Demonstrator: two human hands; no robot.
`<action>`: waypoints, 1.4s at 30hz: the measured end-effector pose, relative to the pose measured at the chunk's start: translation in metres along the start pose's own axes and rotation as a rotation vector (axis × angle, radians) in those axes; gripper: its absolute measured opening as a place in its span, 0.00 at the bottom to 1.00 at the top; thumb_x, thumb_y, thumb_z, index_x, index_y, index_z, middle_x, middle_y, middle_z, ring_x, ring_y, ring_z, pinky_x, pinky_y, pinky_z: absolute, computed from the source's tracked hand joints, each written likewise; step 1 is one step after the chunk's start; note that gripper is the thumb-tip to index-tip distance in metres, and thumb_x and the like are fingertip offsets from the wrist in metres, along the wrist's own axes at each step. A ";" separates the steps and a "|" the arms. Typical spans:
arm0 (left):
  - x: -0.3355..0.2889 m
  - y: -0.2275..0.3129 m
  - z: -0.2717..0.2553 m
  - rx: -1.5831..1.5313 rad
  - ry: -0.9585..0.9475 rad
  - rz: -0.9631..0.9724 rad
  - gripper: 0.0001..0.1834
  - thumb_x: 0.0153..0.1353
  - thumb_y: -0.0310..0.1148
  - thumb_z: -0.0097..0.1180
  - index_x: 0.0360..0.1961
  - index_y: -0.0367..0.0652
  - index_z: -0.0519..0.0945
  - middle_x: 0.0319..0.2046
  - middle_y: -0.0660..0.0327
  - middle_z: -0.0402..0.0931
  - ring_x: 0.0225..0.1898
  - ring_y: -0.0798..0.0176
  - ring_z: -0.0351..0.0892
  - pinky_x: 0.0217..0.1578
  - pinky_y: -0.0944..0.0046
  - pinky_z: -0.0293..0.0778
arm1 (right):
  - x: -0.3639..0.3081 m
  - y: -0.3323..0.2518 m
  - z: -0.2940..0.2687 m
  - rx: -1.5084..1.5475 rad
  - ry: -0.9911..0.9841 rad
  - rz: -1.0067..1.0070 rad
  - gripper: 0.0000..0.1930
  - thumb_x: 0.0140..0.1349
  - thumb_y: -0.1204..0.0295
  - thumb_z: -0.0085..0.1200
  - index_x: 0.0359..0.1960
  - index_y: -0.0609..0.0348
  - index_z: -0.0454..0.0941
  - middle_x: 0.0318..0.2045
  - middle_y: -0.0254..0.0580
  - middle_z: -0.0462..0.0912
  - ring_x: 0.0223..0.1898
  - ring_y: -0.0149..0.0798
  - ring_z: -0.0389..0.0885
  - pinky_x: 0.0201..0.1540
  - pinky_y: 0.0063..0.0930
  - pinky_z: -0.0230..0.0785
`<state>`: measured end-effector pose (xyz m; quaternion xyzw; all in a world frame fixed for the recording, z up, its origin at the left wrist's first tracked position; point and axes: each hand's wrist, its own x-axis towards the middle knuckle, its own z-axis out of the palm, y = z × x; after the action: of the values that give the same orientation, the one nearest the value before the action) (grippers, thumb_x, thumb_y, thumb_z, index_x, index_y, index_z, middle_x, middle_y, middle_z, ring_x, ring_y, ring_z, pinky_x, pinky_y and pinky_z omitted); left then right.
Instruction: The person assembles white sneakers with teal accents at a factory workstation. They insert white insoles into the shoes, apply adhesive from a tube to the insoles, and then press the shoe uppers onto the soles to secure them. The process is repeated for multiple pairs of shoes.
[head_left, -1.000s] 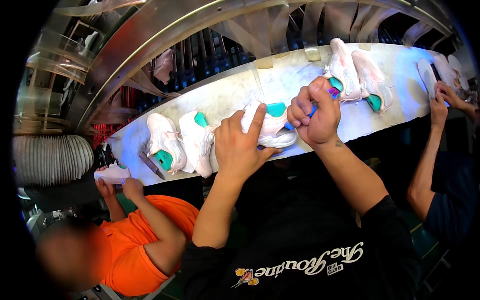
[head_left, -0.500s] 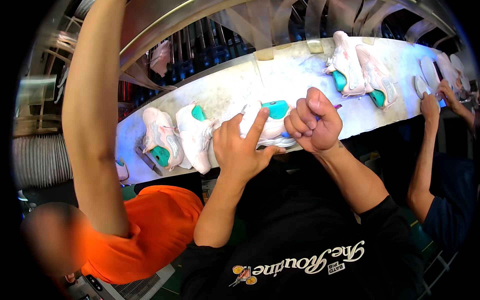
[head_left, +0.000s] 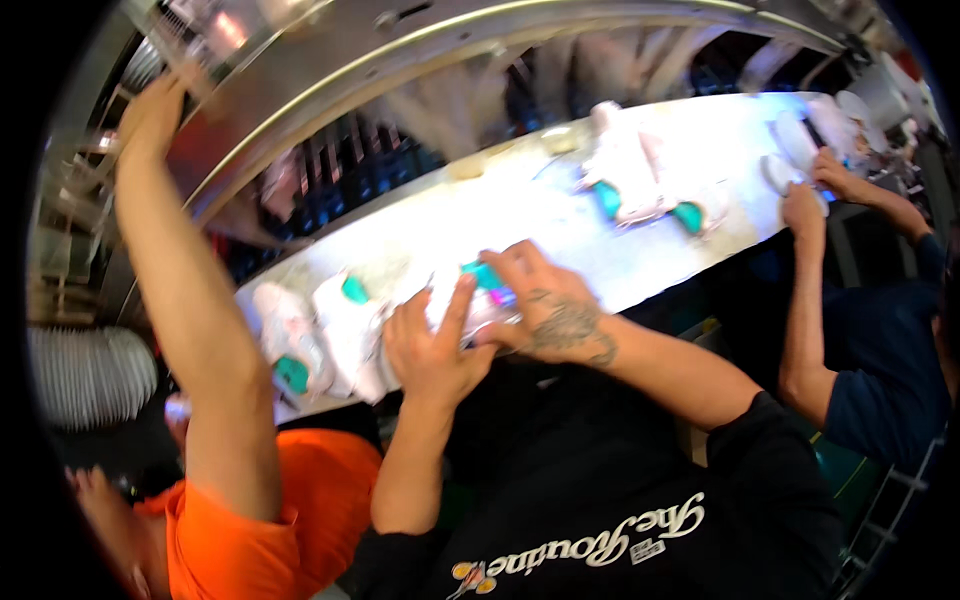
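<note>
A pale pink-and-white sneaker (head_left: 440, 307) with a teal insole lies in front of me on the white bench (head_left: 490, 210), partly covered by both hands. My left hand (head_left: 432, 345) grips it, thumb on the near side and fingers over the upper. My right hand (head_left: 548, 308), tattooed on the back, bends over the shoe's opening. Its fingers close around a thin pen-like tool (head_left: 500, 298) with a purple glint; motion blur and the fingers hide most of it. Just left of my left hand stand two matching sneakers, a near one (head_left: 350, 340) and a farther one (head_left: 290, 330).
Another pair of sneakers (head_left: 625, 165) sits farther right on the bench. A person in orange (head_left: 310, 510) at my left reaches up to the metal machine housing (head_left: 330, 90). A co-worker's hands (head_left: 805, 205) handle white sole-shaped pieces at the far right. Clear strips hang behind the bench.
My right hand has turned over from a raised fist and come down left onto the shoe. My left hand stays on the shoe. The view has shifted, and the person in orange has moved.
</note>
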<state>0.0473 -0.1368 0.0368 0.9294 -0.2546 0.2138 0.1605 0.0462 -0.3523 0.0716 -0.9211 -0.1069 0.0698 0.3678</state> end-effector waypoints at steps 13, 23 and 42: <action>0.024 0.032 -0.003 0.023 -0.162 0.027 0.47 0.37 0.42 0.88 0.63 0.45 0.83 0.79 0.35 0.62 0.73 0.25 0.68 0.68 0.33 0.70 | 0.023 0.054 -0.103 0.460 0.205 0.218 0.24 0.73 0.46 0.66 0.48 0.58 0.87 0.33 0.37 0.88 0.35 0.32 0.86 0.42 0.32 0.80; 0.038 0.035 0.026 -0.034 0.028 0.126 0.39 0.41 0.45 0.87 0.57 0.45 0.86 0.73 0.44 0.75 0.67 0.24 0.75 0.57 0.32 0.75 | 0.035 0.040 -0.148 1.327 0.294 -0.173 0.22 0.78 0.58 0.63 0.24 0.47 0.70 0.18 0.28 0.69 0.16 0.27 0.68 0.21 0.25 0.60; 0.045 0.031 0.026 -0.051 -0.027 0.115 0.44 0.44 0.65 0.82 0.55 0.43 0.88 0.74 0.46 0.75 0.70 0.26 0.75 0.58 0.33 0.77 | 0.042 0.024 -0.025 1.568 0.102 -0.056 0.22 0.80 0.63 0.62 0.25 0.53 0.68 0.17 0.30 0.69 0.17 0.25 0.63 0.21 0.26 0.57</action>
<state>0.0736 -0.1908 0.0415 0.9116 -0.3153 0.2034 0.1681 0.0952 -0.3755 0.0706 -0.3917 -0.0327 0.0733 0.9166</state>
